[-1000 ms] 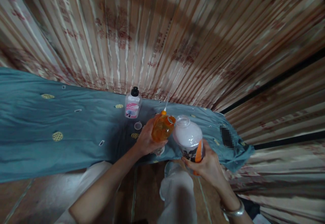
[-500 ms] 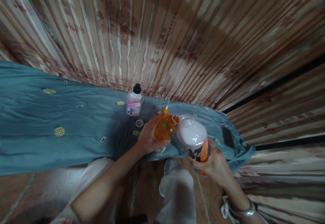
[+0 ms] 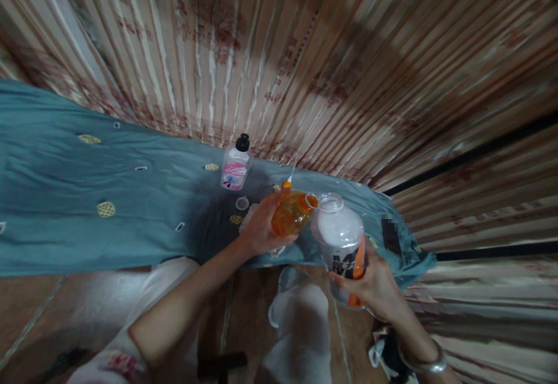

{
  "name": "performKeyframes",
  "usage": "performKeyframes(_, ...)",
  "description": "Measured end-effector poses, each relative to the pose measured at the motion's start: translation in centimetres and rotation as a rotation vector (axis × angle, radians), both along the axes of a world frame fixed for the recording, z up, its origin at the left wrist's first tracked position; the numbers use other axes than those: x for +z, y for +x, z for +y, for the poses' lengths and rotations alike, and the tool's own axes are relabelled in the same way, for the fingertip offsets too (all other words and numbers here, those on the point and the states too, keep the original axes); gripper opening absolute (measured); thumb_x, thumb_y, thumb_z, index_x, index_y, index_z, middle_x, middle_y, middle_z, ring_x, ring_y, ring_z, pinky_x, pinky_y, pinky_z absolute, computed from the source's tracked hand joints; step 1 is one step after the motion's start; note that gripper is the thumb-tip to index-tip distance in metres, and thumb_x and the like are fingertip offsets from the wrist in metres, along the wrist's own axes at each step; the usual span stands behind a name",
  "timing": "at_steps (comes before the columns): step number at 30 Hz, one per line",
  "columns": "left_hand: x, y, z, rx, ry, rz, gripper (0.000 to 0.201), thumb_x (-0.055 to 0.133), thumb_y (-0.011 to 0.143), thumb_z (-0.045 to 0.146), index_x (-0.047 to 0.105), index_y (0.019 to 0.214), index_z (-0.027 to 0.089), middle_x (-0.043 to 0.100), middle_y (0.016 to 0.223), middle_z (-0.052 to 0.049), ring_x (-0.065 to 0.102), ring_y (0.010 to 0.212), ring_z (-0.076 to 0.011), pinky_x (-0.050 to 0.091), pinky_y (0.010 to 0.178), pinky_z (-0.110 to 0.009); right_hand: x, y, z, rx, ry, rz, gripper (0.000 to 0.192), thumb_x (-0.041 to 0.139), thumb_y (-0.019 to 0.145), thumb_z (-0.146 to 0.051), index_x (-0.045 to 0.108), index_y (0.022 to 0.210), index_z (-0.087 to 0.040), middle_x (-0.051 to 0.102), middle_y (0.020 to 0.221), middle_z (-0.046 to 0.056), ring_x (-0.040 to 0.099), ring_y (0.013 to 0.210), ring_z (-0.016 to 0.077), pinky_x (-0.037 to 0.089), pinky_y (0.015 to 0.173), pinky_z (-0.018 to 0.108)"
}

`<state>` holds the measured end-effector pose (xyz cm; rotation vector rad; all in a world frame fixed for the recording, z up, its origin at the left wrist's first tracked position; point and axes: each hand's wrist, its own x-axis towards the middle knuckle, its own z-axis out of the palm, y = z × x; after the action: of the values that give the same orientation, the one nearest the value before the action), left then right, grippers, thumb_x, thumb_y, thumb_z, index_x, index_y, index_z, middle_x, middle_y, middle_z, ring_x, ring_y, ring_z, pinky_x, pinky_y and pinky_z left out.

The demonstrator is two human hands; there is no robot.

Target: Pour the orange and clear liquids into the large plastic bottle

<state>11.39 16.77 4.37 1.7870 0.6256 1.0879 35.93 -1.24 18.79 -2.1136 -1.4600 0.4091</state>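
My left hand (image 3: 259, 230) grips a small clear bottle of orange liquid (image 3: 293, 214), tilted so its open mouth points right, close to the open neck of a large white bottle (image 3: 340, 236). My right hand (image 3: 375, 285) holds that large bottle from below, by its orange and black label. A thin white tube with an orange collar (image 3: 288, 179) sticks up just behind the orange bottle. Both bottles hang over the near edge of a blue cloth (image 3: 87, 198).
A small clear bottle with a black cap and pink label (image 3: 236, 166) stands at the back of the cloth. A small round cap (image 3: 242, 203) lies near it. A striped curtain (image 3: 305, 53) hangs behind. My knees in light trousers are below.
The orange bottle has tipped further toward the white bottle's neck. The white bottle has shifted slightly right and down, and the camera view has drifted.
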Motion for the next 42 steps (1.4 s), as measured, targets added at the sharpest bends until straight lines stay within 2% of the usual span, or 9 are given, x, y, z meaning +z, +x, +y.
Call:
performKeyframes(4, 0.2, 0.0, -0.1, 0.016, -0.004, 0.04, 0.125, 0.118, 0.082, 0.042, 0.059, 0.193, 0.03, 0.074, 0.186, -0.019, 0.071, 0.176, -0.0507, 0.055, 0.155, -0.071, 0.0, 0.0, -0.2, 0.002, 0.007, 0.042, 0.067, 0.1, 0.065, -0.065, 0.081, 0.117, -0.027, 0.097, 0.097, 0.009, 0.09, 0.085, 0.0372, 0.076, 0.08, 0.047)
performKeyframes(8, 0.2, 0.1, -0.1, 0.033, 0.027, 0.026, 0.126, 0.117, 0.082, 0.04, 0.058, 0.193, 0.032, 0.075, 0.185, -0.018, 0.072, 0.175, -0.0502, 0.056, 0.154, -0.073, 0.0, 0.5, -0.4, -0.005, 0.022, 0.039, 0.064, 0.099, 0.066, -0.063, 0.081, 0.117, -0.028, 0.097, 0.098, 0.007, 0.09, 0.085, 0.0359, 0.076, 0.079, 0.046)
performKeyframes(12, 0.3, 0.2, -0.1, 0.025, 0.014, 0.018, 0.125, 0.117, 0.081, 0.036, 0.058, 0.192, 0.032, 0.076, 0.183, -0.019, 0.073, 0.174, -0.0499, 0.055, 0.154, -0.072, -0.4, 1.1, -0.7, -0.042, 0.049, -0.013, 0.075, 0.1, 0.062, -0.069, 0.082, 0.122, -0.027, 0.099, 0.101, 0.01, 0.092, 0.088, 0.0392, 0.077, 0.079, 0.048)
performKeyframes(16, 0.4, 0.3, -0.2, 0.025, 0.001, 0.035, 0.124, 0.117, 0.081, 0.038, 0.06, 0.191, 0.03, 0.077, 0.183, -0.019, 0.072, 0.174, -0.0503, 0.054, 0.155, -0.072, -0.7, 1.4, -0.8, -0.054, 0.0, -0.057, 0.091, 0.101, 0.061, -0.075, 0.083, 0.134, -0.024, 0.1, 0.105, 0.014, 0.094, 0.093, 0.0431, 0.078, 0.082, 0.051)
performKeyframes(21, 0.5, 0.3, -0.1, 0.027, 0.01, 0.04, 0.122, 0.117, 0.081, 0.038, 0.062, 0.19, 0.029, 0.078, 0.181, -0.019, 0.073, 0.173, -0.0505, 0.056, 0.154, -0.072, -0.5, 1.5, -0.7, -0.017, 0.0, -0.095, 0.092, 0.096, 0.066, -0.076, 0.08, 0.14, -0.022, 0.099, 0.101, 0.013, 0.094, 0.089, 0.0427, 0.077, 0.078, 0.05)
performKeyframes(28, 0.5, 0.4, -0.2, 0.031, 0.018, 0.066, 0.128, 0.118, 0.081, 0.038, 0.057, 0.193, 0.03, 0.077, 0.183, -0.019, 0.073, 0.173, -0.0508, 0.056, 0.154, -0.071, 1.2, 1.3, -0.6, -0.023, -0.033, -0.189, 0.081, 0.088, 0.069, -0.068, 0.078, 0.138, -0.026, 0.092, 0.084, 0.006, 0.091, 0.075, 0.0414, 0.073, 0.072, 0.048)
performKeyframes(35, 0.1, 0.4, -0.1, 0.042, 0.033, 0.08, 0.127, 0.119, 0.079, 0.039, 0.06, 0.191, 0.031, 0.077, 0.182, -0.018, 0.073, 0.172, -0.0514, 0.058, 0.152, -0.072, 3.0, 1.4, -0.9, 0.024, -0.093, -0.196, 0.079, 0.086, 0.073, -0.066, 0.077, 0.141, -0.026, 0.089, 0.082, 0.004, 0.09, 0.073, 0.0411, 0.072, 0.071, 0.048)
performKeyframes(39, 0.0, 0.4, -0.2, 0.051, 0.048, 0.085, 0.124, 0.118, 0.08, 0.041, 0.062, 0.189, 0.029, 0.076, 0.183, -0.02, 0.071, 0.173, -0.0532, 0.058, 0.152, -0.073, 3.8, 1.5, -0.8, 0.056, -0.109, -0.247, 0.081, 0.085, 0.074, -0.066, 0.078, 0.143, -0.025, 0.089, 0.084, 0.004, 0.089, 0.073, 0.0406, 0.072, 0.072, 0.049)
performKeyframes(42, 0.2, 0.6, -0.3, 0.054, 0.042, 0.089, 0.123, 0.117, 0.08, 0.04, 0.062, 0.188, 0.026, 0.076, 0.183, -0.021, 0.071, 0.174, -0.0535, 0.057, 0.153, -0.073, 4.2, 1.8, -0.6, 0.078, -0.136, -0.282, 0.077, 0.086, 0.075, -0.068, 0.078, 0.139, -0.026, 0.086, 0.079, 0.003, 0.085, 0.065, 0.0385, 0.069, 0.068, 0.049)
